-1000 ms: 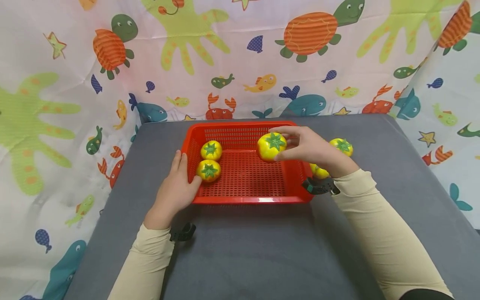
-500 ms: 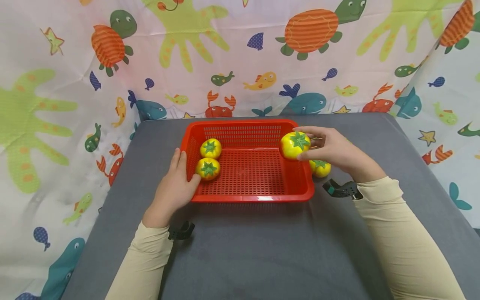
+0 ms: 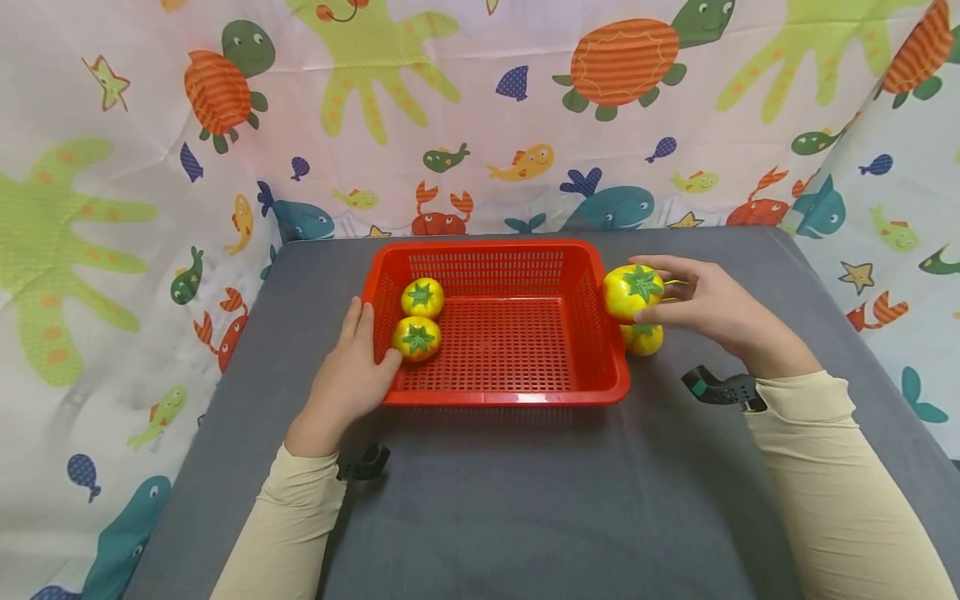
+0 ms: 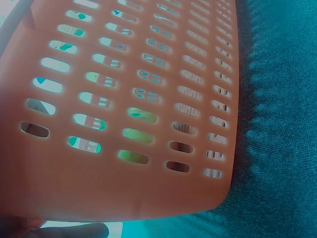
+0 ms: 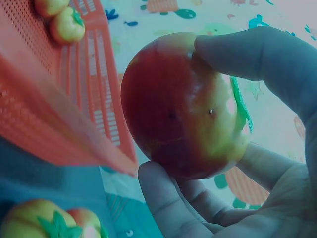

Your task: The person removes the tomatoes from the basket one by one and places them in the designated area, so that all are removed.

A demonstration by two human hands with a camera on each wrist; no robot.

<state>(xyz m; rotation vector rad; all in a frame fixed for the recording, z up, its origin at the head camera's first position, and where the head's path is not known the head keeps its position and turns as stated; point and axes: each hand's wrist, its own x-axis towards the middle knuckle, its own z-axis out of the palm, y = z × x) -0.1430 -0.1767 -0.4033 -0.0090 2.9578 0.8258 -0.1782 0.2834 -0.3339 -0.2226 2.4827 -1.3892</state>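
Observation:
A red plastic basket (image 3: 517, 398) with perforated walls stands on the grey table. Two yellow-and-red toy tomatoes, one farther back (image 3: 422, 298) and one nearer (image 3: 417, 338), sit inside along its left end. My left hand (image 3: 348, 379) holds that end, fingers along the outer wall and thumb over the rim; the left wrist view mostly shows the slotted basket wall (image 4: 114, 183). Just beyond the basket's right rim, my right hand (image 3: 708, 308) holds another toy tomato (image 5: 173, 109) between thumb and fingers, raised above the table.
Low beside the basket's right end lie more toy tomatoes (image 3: 643, 340), partly hidden under the held one; the right wrist view shows two there (image 5: 34, 220). A cloth (image 3: 480, 108) printed with sea animals hangs behind and along both sides of the table.
My right hand has carried its tomato rightward, from over the basket's interior to outside the right rim. The left hand and the two tomatoes in the basket stay in place.

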